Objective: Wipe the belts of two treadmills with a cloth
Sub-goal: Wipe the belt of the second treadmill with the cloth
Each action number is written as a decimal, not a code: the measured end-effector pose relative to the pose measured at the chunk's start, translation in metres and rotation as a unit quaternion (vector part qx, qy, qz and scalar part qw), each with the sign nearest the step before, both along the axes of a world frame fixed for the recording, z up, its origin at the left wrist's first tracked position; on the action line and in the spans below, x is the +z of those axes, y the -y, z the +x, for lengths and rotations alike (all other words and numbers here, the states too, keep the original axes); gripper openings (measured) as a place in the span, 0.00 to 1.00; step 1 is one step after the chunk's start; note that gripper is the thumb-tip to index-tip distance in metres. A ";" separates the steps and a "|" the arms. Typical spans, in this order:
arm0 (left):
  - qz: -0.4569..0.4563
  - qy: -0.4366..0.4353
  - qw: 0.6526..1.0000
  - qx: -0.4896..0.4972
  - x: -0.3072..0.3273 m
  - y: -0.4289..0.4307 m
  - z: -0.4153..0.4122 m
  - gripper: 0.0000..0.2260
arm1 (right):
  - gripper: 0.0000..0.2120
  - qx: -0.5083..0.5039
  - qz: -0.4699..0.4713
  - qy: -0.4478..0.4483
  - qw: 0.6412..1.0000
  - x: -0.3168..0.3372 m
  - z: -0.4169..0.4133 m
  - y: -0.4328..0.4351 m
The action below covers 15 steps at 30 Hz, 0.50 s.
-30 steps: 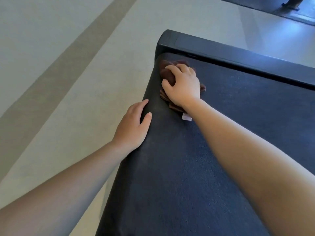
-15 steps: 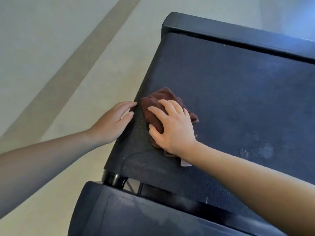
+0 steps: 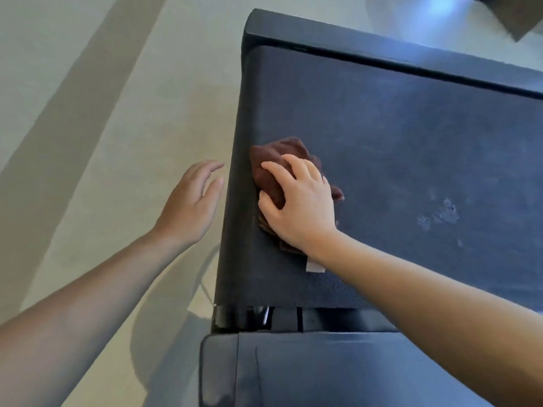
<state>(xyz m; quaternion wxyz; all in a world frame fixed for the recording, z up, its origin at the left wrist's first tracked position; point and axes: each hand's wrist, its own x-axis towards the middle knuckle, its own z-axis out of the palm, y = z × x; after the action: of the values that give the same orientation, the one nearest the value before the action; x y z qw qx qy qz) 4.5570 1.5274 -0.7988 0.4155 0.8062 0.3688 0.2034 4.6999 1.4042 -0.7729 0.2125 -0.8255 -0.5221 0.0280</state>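
Near the left edge of the treadmill belt, the right hand presses a bunched brown cloth flat against the dark surface, fingers spread over it and curled into the folds, so the cloth is pinned and grasped at once; a small white tag sticks out beneath the wrist. Half a second ago the left hand rested against the belt's side edge, and a second ago it lay on the edge itself; now it has come off and hangs open in the air just beside the belt, holding nothing. The cloth, which a second ago was up at the far corner by the end cap, has been drawn back toward the near end, so one stroke down the left margin looks about finished, and most of the belt's width to the right appears to need passes yet. Pale smudges mark the belt well to the right of the cloth. At the near end a gap shows the roller and a dark housing. Around the machine lies a pale floor crossed by a wide grey band; a second treadmill cannot be made out.
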 end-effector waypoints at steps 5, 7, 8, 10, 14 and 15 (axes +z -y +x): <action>0.093 0.039 0.995 -0.029 0.019 0.001 0.041 0.16 | 0.20 -0.018 0.013 0.013 1.000 -0.002 -0.017 0.059; 0.107 0.019 0.990 -0.091 0.024 0.021 0.059 0.16 | 0.21 -0.048 0.015 0.010 0.999 -0.001 -0.009 0.070; 0.118 0.008 0.986 -0.115 0.025 0.030 0.067 0.16 | 0.21 -0.057 0.022 0.013 0.998 -0.001 -0.005 0.075; 0.148 -0.021 0.979 -0.141 0.024 0.046 0.076 0.16 | 0.21 -0.065 0.036 0.023 0.997 -0.004 0.005 0.082; 0.180 -0.057 0.964 -0.185 0.023 0.069 0.084 0.18 | 0.20 -0.086 0.048 0.030 0.995 -0.006 0.031 0.098; 0.177 -0.062 0.965 -0.183 0.023 0.075 0.085 0.18 | 0.20 -0.084 0.045 0.034 0.995 -0.006 0.039 0.103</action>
<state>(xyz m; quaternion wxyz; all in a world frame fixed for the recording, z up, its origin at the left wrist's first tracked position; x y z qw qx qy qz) 4.6425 1.4521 -0.7757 0.2725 0.9318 0.1978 0.1355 4.7391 1.3009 -0.7793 0.2333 -0.8565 -0.4585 -0.0418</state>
